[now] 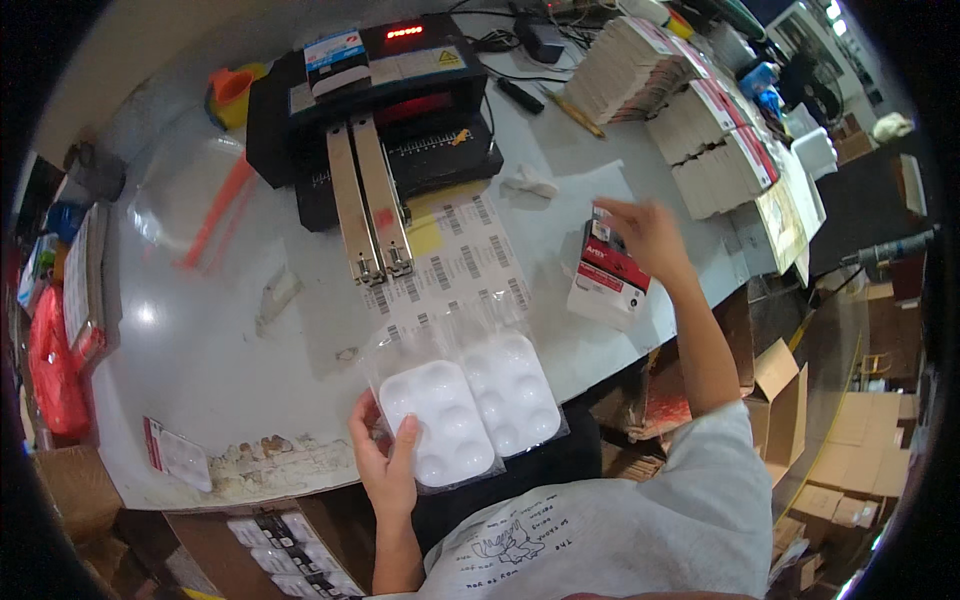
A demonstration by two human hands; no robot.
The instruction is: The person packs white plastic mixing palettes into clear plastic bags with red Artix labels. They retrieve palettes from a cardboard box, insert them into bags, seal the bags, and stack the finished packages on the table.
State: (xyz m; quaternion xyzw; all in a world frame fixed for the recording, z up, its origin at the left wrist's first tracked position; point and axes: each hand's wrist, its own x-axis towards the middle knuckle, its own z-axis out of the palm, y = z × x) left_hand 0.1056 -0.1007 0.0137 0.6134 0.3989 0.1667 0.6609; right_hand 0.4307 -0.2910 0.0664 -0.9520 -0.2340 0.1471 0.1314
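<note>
Currently, left hand point(384, 462) pinches bagged palette point(446, 440), thumb uppermost; right hand point(648, 236) bent over cards point(610, 282), grip unclear.

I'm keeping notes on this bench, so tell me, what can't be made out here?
Left hand, head view: fingers partly hidden behind the bagged white tray it holds.
Right hand, head view: blurred, so whether it grips the red-and-black packet is unclear.
Barcode sheet, head view: partly covered by metal arms; fine print too small.
Cardboard box below the table, head view: cut off by the lower edge.
</note>
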